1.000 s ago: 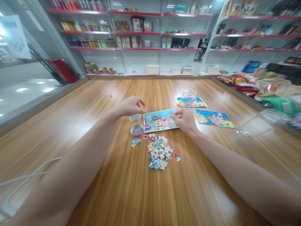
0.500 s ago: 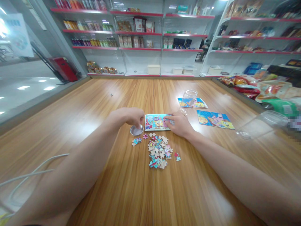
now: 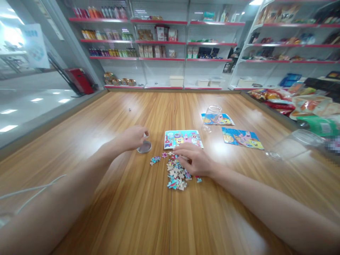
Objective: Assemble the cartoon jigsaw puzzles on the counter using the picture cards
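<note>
My left hand is closed, its fingers curled down at the back rim of a round, shallow metal lid on the table. The fingertips are partly hidden. My right hand hovers over or touches a heap of jigsaw puzzle pieces, fingers stretched and a little apart. Some pieces lie face up in colour, others show plain backs. A small cluster of pieces lies left of the heap. Just behind my right hand is a cartoon picture card, its lower edge partly covered.
Two blue cartoon pictures, one nearer and one farther, lie at the right. A clear jar rests by the farther one; another clear container lies farther right. Snack bags line the right edge. A white cable is at left.
My left hand has moved left, and the metal lid has slid left with it, away from the card. My right hand has left the card and come nearer, over the puzzle pieces.
</note>
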`<state>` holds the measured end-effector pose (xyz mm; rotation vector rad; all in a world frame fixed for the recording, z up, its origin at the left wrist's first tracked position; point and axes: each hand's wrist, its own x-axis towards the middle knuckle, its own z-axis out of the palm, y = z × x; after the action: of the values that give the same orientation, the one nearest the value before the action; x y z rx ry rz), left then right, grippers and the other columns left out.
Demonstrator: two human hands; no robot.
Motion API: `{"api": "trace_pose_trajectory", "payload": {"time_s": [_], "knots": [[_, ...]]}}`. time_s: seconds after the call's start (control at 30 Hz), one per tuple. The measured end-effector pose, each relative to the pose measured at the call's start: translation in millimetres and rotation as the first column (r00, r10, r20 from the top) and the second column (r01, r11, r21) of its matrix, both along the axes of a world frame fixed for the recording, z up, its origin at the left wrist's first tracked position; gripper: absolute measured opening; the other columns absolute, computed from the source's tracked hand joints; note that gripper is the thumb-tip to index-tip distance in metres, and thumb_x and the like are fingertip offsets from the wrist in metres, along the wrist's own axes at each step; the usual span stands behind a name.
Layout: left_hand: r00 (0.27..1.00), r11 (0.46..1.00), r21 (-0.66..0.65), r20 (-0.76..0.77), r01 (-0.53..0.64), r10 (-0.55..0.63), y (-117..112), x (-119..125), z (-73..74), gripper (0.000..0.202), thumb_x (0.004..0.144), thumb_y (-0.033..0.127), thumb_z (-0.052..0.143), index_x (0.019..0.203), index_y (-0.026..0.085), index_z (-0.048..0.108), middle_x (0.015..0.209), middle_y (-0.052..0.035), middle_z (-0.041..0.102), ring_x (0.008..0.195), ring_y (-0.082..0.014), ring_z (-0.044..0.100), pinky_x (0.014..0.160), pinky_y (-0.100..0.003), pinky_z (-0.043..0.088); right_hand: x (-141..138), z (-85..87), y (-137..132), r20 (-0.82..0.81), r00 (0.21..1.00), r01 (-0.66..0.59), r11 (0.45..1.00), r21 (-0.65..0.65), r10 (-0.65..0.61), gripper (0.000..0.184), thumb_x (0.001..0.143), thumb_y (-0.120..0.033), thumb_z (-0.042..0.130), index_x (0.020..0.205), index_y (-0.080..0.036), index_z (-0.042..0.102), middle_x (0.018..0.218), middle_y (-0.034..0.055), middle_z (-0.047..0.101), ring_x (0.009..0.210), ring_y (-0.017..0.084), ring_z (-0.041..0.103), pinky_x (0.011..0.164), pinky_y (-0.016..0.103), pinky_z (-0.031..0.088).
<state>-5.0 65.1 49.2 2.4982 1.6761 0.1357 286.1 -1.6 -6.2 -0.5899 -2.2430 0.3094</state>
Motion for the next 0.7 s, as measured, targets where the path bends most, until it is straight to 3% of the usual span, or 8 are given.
{"api": "trace_pose_trajectory", "payload": {"time_s": [0.07, 0.13, 0.17, 0.27, 0.37, 0.47, 0.57, 0.7], "knots": [[0.994, 0.988, 0.153, 0.107, -0.024, 0.008, -26, 6, -8.8, 0.027, 0.095, 0.025, 0.044, 0.11, 0.017, 0.066, 0.111, -0.0107, 0.068, 0.102, -0.0224, 0.063, 0.092, -0.034, 0.048, 3, -2.3, -10, 0.021, 1.0, 0.021, 0.998, -0.065, -0.02, 0.031, 0.094, -0.02, 0.053, 0.121, -0.018, 0.069, 0.117, 0.0115, 0.074, 0.113, 0.024, 0.067, 0.099, 0.044, 0.054], [0.923, 0.936, 0.348, 0.342, 0.051, -0.177, -57, 18, -23.0, 0.025, 0.099, 0.03, 0.045, 0.111, 0.017, 0.064, 0.114, -0.0112, 0.066, 0.109, -0.0217, 0.062, 0.098, -0.035, 0.05, 11, -1.6, -26, 0.072, 0.996, 0.066, 0.984, -0.164, -0.055, 0.038, 0.097, -0.024, 0.051, 0.133, -0.02, 0.063, 0.127, 0.0114, 0.071, 0.121, 0.024, 0.065, 0.103, 0.046, 0.053], [0.883, 0.917, 0.376, 0.373, 0.137, -0.285, -73, 25, -30.8, 0.026, 0.099, 0.031, 0.047, 0.116, 0.018, 0.062, 0.121, -0.0119, 0.064, 0.117, -0.0222, 0.06, 0.103, -0.036, 0.048, 15, -0.1, -36, 0.112, 0.993, 0.069, 0.977, -0.202, -0.047, 0.042, 0.098, -0.026, 0.05, 0.14, -0.021, 0.058, 0.135, 0.0118, 0.067, 0.127, 0.024, 0.061, 0.107, 0.048, 0.05], [0.844, 0.887, 0.244, 0.289, 0.392, -0.453, -107, 42, -49.9, 0.064, 0.095, 0.047, 0.058, 0.148, 0.015, 0.041, 0.154, -0.018, 0.042, 0.146, -0.0303, 0.038, 0.12, -0.047, 0.036, 22, 5.9, -66, 0.276, 0.961, 0.094, 0.967, -0.238, -0.025, 0.069, 0.097, -0.041, 0.055, 0.158, -0.017, 0.033, 0.159, 0.017, 0.041, 0.148, 0.029, 0.038, 0.12, 0.054, 0.036], [0.855, 0.884, 0.098, 0.227, 0.457, -0.467, -119, 52, -57.0, 0.098, 0.09, 0.061, 0.059, 0.161, 0.011, 0.014, 0.165, -0.0222, 0.02, 0.155, -0.0371, 0.019, 0.124, -0.057, 0.026, 17, 8.4, -81, 0.378, 0.924, 0.146, 0.964, -0.222, -0.052, 0.104, 0.087, -0.064, 0.061, 0.162, -0.007, 0.016, 0.164, 0.0247, 0.021, 0.153, 0.035, 0.022, 0.123, 0.055, 0.029], [0.839, 0.875, 0.05, 0.264, 0.481, -0.476, -118, 56, -54.7, 0.106, 0.085, 0.065, 0.064, 0.161, 0.013, 0.013, 0.166, -0.0226, 0.019, 0.155, -0.0393, 0.019, 0.124, -0.06, 0.026, 7, 6.3, -77, 0.39, 0.919, 0.146, 0.966, -0.211, -0.054, 0.122, 0.077, -0.076, 0.065, 0.161, -0.004, 0.014, 0.164, 0.0275, 0.019, 0.153, 0.039, 0.019, 0.124, 0.057, 0.025], [0.798, 0.872, 0.091, 0.368, 0.481, -0.478, -116, 58, -50.9, 0.092, 0.085, 0.053, 0.069, 0.159, 0.018, 0.026, 0.16, -0.0199, 0.034, 0.149, -0.036, 0.034, 0.121, -0.056, 0.036, 3, 3.1, -69, 0.353, 0.935, 0.133, 0.964, -0.229, -0.045, 0.11, 0.08, -0.065, 0.07, 0.161, -0.008, 0.021, 0.163, 0.0242, 0.028, 0.152, 0.037, 0.026, 0.124, 0.056, 0.028], [0.753, 0.877, 0.158, 0.458, 0.453, -0.472, -118, 58, -51.7, 0.063, 0.088, 0.038, 0.069, 0.146, 0.025, 0.046, 0.143, -0.0155, 0.053, 0.132, -0.0312, 0.052, 0.11, -0.052, 0.049, 9, -1.7, -70, 0.223, 0.973, 0.132, 0.943, -0.305, -0.064, 0.07, 0.092, -0.039, 0.066, 0.154, -0.021, 0.039, 0.154, 0.0157, 0.048, 0.143, 0.03, 0.044, 0.119, 0.053, 0.039]]}}
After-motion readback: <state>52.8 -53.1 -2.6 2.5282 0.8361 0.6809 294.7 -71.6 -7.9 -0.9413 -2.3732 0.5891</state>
